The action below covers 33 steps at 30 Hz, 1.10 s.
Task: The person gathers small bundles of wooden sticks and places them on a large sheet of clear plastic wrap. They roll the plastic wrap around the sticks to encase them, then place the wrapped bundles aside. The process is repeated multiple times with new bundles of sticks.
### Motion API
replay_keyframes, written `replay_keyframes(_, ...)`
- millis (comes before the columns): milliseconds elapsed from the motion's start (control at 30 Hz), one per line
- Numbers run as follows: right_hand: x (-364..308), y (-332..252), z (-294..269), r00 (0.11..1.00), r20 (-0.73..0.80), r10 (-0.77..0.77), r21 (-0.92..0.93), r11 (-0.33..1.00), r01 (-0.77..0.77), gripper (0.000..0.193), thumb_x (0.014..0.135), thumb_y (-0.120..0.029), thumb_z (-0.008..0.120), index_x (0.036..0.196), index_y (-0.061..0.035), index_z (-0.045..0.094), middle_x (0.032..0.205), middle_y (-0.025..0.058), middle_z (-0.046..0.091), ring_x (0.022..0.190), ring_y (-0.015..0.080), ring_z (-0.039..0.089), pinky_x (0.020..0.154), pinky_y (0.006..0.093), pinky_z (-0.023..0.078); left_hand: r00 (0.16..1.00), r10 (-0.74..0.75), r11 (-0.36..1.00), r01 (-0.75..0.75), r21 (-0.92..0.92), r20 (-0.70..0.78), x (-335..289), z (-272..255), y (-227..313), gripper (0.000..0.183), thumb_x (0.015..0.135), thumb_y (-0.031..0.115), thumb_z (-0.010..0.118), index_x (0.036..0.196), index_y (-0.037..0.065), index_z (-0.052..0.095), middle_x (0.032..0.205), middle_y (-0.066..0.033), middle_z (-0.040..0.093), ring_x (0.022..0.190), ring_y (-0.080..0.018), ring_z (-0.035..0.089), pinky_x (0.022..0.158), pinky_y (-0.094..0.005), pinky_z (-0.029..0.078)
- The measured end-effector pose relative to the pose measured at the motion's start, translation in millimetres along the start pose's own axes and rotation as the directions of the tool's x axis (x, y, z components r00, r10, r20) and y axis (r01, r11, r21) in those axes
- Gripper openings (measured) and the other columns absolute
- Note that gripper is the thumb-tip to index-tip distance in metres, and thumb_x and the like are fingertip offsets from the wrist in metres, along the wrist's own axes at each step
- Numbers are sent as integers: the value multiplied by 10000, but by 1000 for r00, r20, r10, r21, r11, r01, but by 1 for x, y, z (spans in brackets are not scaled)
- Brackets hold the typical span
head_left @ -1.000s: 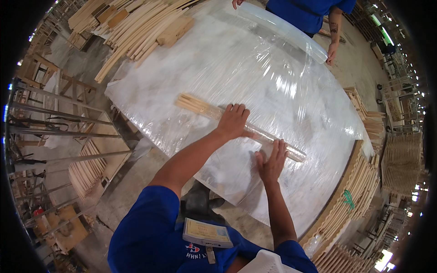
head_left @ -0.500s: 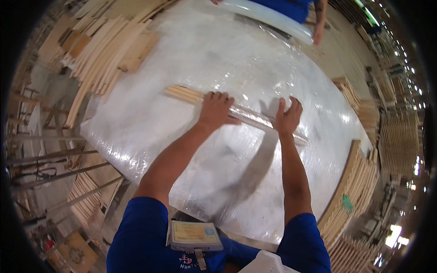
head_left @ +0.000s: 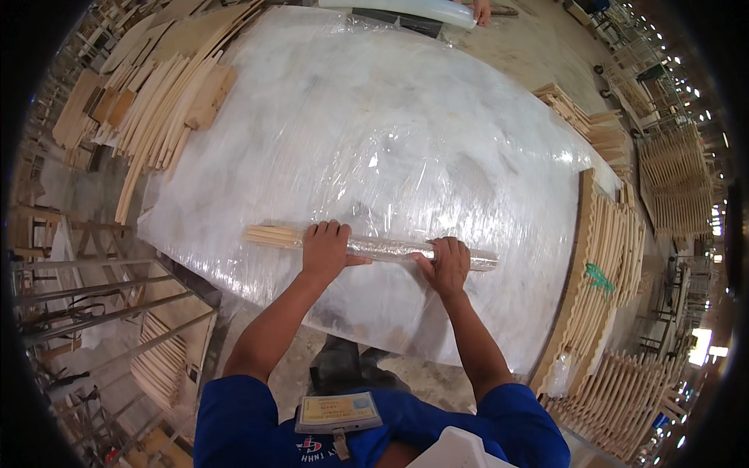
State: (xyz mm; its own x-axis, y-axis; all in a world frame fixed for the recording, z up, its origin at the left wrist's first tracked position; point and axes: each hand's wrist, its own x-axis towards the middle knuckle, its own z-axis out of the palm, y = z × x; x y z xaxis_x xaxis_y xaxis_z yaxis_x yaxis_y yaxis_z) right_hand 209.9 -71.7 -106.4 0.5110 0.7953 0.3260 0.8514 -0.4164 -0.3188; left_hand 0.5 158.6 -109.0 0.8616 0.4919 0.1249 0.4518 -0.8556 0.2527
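A bundle of slim wooden strips [head_left: 271, 235], partly wrapped in shiny clear film, lies crosswise on the near part of the table. Its bare left end sticks out past my left hand [head_left: 327, 243], whose fingers curl over the bundle with the thumb along its near side. My right hand [head_left: 449, 264] grips the wrapped part farther right, fingers over the top and thumb pointing inward. Beneath both hands spreads a wide sheet of clear plastic film [head_left: 312, 140] that covers the white tabletop. The undersides of the strips are hidden.
At the far edge, another person's hand [head_left: 481, 11] holds a thick film roll [head_left: 421, 8]. Loose wooden strips [head_left: 160, 109] are piled at the far left. Stacked wooden pieces with green ties [head_left: 599, 278] stand along the right edge. Metal bars [head_left: 101, 291] jut in at the left.
The bundle has come toward me and a little left. My right hand, more spread before, is now closed round it. The person across has mostly left the view with the film roll.
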Motion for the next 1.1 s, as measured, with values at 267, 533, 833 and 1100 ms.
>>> replay_keyframes(267,3,-22,14,999,27,18,-74,997,-16,843,995,-510,701,1605,6,434,1616,241,491,1563,491,357,1274,677,220,851,195,980,-154,124,-488,35,-14,-13,859,649,772,828,1119,68,680,1213,-155,581,1139,-386,555,1048,-558,458)
replay_keyframes(533,173,58,28,952,-186,244,-8,968,-250,630,1055,-495,628,1460,-12,611,1486,299,581,1409,494,522,1174,579,431,913,130,988,-154,-33,-386,108,14,2,854,801,783,739,1289,85,685,1304,-109,627,1264,-324,554,1165,-542,366)
replay_keyframes(833,145,23,38,974,-134,-182,-108,980,168,654,876,-515,842,1262,-26,645,1240,217,650,1150,415,581,1011,543,461,990,47,974,-15,-227,135,198,-18,-44,778,749,800,782,1037,79,729,1068,-107,731,1102,-300,681,991,-439,537)
replay_keyframes(1100,16,36,-20,958,284,-49,-41,997,63,644,863,-601,807,1137,-45,635,1047,153,638,1012,387,643,848,509,517,900,101,966,13,-259,424,99,-11,27,697,764,738,816,1010,90,752,1039,-66,734,1055,-279,677,941,-418,537)
